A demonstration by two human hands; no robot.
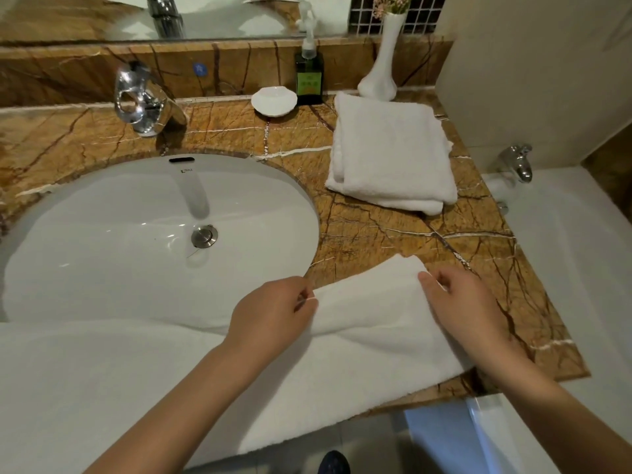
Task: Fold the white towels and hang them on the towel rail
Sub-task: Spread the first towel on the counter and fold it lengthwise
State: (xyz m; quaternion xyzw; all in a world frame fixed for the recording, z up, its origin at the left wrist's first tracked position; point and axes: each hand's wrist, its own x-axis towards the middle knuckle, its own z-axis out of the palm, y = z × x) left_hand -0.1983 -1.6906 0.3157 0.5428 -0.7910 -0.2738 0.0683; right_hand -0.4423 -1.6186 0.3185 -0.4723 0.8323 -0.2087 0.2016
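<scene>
A long white towel (369, 313) lies across the front of the marble counter (393, 234) and over the near rim of the sink. My left hand (273, 316) pinches its far left corner by the basin edge. The far right corner, on the counter, is pinched by my right hand (458, 302). A second white towel (390, 152) lies folded on the counter at the back right, apart from both hands. No towel rail is in view.
The white sink (147, 234) with a chrome tap (143, 100) fills the left. A white soap dish (273, 100), a green dispenser bottle (309, 73) and a white vase (383, 59) stand along the back. A bathtub (564, 268) with its tap (518, 162) borders the right.
</scene>
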